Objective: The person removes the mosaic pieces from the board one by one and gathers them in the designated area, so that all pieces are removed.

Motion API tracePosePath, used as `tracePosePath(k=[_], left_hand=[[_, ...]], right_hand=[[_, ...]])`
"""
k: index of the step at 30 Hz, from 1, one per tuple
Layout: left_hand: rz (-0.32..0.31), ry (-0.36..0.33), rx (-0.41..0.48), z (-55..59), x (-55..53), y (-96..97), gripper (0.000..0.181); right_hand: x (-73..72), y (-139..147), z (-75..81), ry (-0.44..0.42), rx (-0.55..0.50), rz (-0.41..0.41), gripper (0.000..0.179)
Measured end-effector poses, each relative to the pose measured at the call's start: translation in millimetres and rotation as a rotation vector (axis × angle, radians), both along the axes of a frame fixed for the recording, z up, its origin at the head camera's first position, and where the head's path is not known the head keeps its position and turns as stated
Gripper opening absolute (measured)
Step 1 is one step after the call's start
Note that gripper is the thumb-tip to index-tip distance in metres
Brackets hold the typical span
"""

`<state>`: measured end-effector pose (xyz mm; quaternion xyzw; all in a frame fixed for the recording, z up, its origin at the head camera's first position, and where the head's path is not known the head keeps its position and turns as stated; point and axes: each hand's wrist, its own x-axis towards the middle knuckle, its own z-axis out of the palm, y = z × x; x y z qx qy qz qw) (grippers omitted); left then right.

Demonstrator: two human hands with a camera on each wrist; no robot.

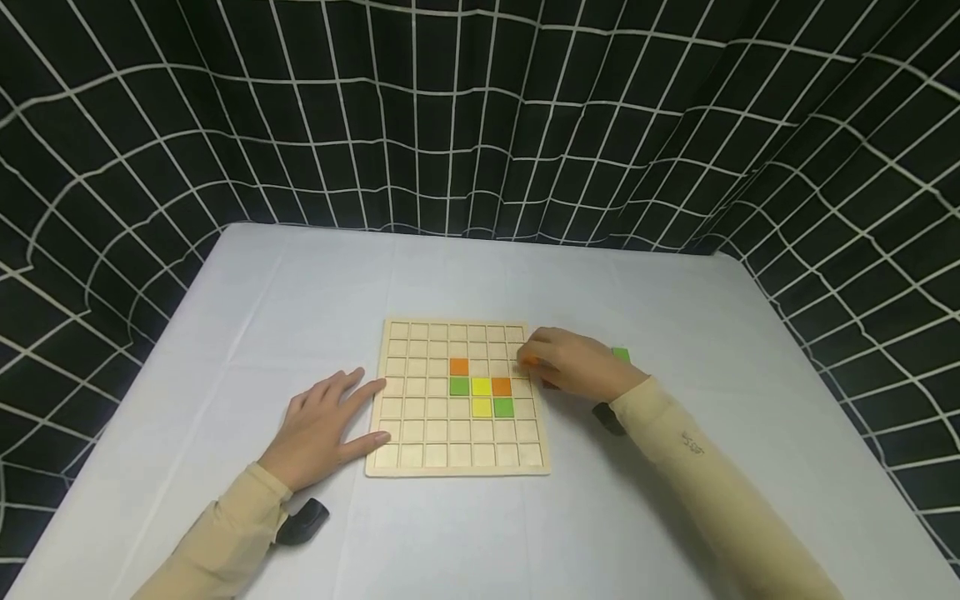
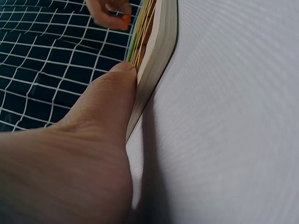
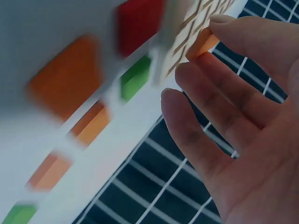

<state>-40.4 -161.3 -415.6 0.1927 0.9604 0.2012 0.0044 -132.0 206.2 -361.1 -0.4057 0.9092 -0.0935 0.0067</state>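
A square wooden grid board (image 1: 436,456) lies flat on the white table. Orange, green and yellow square tiles fill several of its cells, among them a yellow tile (image 1: 481,386) and a green tile (image 1: 503,407). My right hand (image 1: 577,362) is over the board's right edge, pinching an orange tile (image 3: 203,43) between thumb and fingers. At the left edge, my left hand (image 1: 315,433) rests with fingers spread, its index finger and thumb touching the frame. The left wrist view shows that thumb (image 2: 114,86) against the board's side.
Loose tiles lie on the table right of the board, mostly hidden by the right arm in the head view: a red tile (image 3: 138,25), a large blurred orange tile (image 3: 70,77), a green tile (image 3: 135,77) and others. A black curtain with white grid lines (image 1: 450,125) surrounds the table.
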Motion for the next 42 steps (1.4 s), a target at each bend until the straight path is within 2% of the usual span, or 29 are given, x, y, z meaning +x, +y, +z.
tracePosePath(k=[9, 16, 19, 26, 37, 42], left_hand=[[0.006, 0.005, -0.013, 0.4, -0.9, -2.0, 0.071], [0.004, -0.013, -0.018, -0.9, -1.4, -4.1, 0.072], [0.0, -0.007, -0.013, -1.3, -1.2, -4.6, 0.071], [0.0, -0.001, -0.009, -4.5, -3.0, -3.9, 0.071], [-0.005, -0.007, -0.001, -1.9, -3.7, -1.7, 0.07], [-0.005, -0.014, -0.004, -3.2, -3.5, -0.5, 0.071]], right_hand=[[16.4, 47, -2.9, 0.035, 0.004, -0.095, 0.027], [24.6, 67, -7.7, -0.035, 0.096, -0.27, 0.026], [26.5, 74, -10.0, -0.031, 0.111, -0.304, 0.021], [30.2, 88, -14.0, 0.037, 0.046, -0.256, 0.018], [30.2, 93, -17.5, 0.063, 0.021, -0.211, 0.02], [32.7, 93, -17.0, 0.053, 0.041, -0.229, 0.017]])
